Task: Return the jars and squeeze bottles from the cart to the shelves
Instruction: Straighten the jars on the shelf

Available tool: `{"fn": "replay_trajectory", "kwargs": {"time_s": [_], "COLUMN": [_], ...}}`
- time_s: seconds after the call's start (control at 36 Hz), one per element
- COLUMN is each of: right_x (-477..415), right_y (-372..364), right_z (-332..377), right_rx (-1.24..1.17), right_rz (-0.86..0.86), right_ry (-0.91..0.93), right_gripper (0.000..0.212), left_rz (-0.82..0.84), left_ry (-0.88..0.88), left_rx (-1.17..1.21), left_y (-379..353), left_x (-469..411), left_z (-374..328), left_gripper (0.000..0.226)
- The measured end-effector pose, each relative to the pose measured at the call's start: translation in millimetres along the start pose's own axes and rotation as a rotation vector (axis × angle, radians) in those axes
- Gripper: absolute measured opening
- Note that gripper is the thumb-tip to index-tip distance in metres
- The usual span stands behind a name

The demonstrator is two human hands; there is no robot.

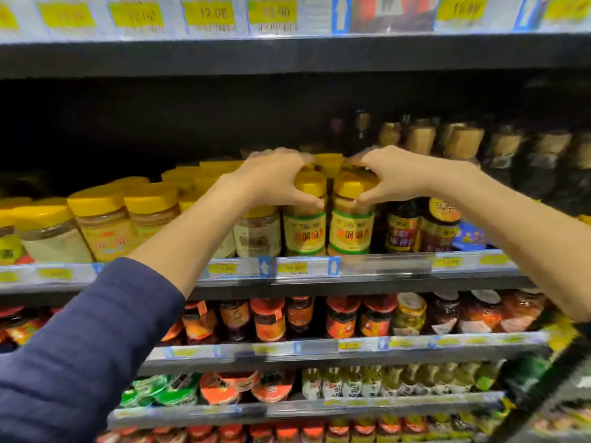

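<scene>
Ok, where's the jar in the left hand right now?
Head view, centre: the left hand's jar stands at the shelf's front edge, beside the right hand's matching jar.

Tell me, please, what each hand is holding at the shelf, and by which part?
Each hand grips one yellow-lidded jar by its lid and neck: the left hand the left jar, the right hand the right jar.

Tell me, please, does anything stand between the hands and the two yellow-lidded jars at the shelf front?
Nothing visible: the left hand grips the left jar and the right hand grips the right jar.
</scene>
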State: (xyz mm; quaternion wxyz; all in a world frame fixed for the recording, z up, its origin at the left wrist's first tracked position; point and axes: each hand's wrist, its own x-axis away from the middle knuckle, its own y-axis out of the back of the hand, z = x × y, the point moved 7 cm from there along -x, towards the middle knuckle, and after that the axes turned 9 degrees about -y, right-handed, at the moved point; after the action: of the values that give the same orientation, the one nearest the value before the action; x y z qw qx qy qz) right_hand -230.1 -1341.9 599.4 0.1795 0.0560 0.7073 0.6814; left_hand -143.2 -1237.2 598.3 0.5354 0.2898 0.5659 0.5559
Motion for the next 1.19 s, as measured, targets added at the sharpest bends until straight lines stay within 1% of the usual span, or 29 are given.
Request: {"fn": "replay_trajectory", "kwargs": {"time_s": [0.03,0.11,0.19,0.25,0.53,0.67,0.78,1.06,1.14,1.19], "right_x": [-2,-9,-13,-14,-18,-19,-20,-16,-14,-14], "right_y": [-2,-7,-8,-7,-5,-4,-3,-7,-1,8], "right_z": [-1,-4,-5,-5,-8,-6,-5,-4,3,12], "right_rx": [0.012,0.042,0.049,0.041,0.036,0.043,0.058,0.058,0.015,-0.046], "right_rz": [0.010,0.040,0.058,0.059,0.067,0.054,0.033,0.061,0.049,0.010], "right_ry": [-0.007,-0.022,-0.031,-0.024,0.011,0.015,0.013,0.011,0.041,0.084], "right_gripper": [0.041,0.062,0.074,0.079,0.082,0.082,0.082,0.082,0.087,0.084], "left_rz": [0.007,0.033,0.041,0.038,0.064,0.038,0.018,0.031,0.033,0.013], "left_ry": [0.010,0.029,0.028,0.028,0.035,0.028,0.027,-0.001,-0.002,0.006], "left_rx": [0.002,0.018,0.057,0.091,0.226,0.218,0.189,0.159,0.197,0.234], "left_y": [-1,-3,-3,-4,-4,-3,-5,-9,-4,3], "left_x": [0,-1,-2,-2,2,2,1,0,4,10], "left_z": [1,5,6,6,9,6,6,8,13,19], "left_gripper": [0.085,0.085,0.084,0.084,0.078,0.076,0.079,0.081,0.081,0.084]}}
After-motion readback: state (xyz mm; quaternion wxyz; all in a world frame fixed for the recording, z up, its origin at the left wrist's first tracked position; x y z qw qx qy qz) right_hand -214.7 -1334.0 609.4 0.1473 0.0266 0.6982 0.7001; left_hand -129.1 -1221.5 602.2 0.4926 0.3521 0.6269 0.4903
